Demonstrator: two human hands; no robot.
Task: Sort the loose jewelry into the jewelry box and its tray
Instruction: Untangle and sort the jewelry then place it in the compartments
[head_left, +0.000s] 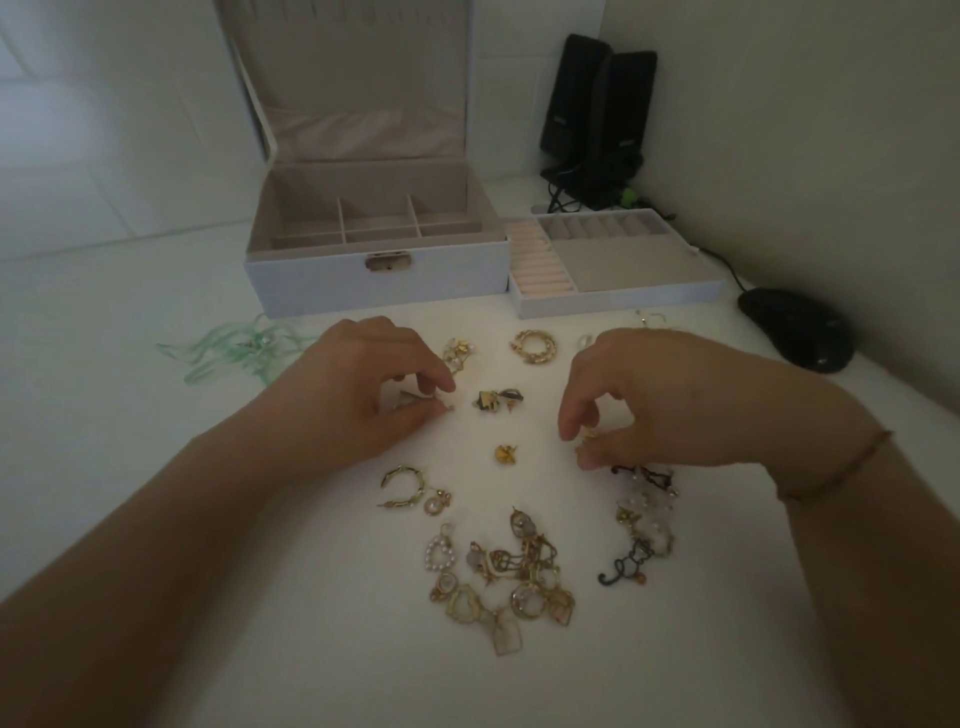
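Left hand (363, 395): pinches 1 small pale piece (410, 401). Right hand (660, 400): pinches 1 gold piece (587, 436). Risk: your right-hand piece snags neighbouring pile (647, 486).

- Jewelry box (376, 280) at table's (130, 467) back, lid up; tray (618, 299) touching its right side.
- Loose jewelry (506, 577) spread in front.
- Mouse (795, 328) right of tray; speakers (597, 114) behind it.
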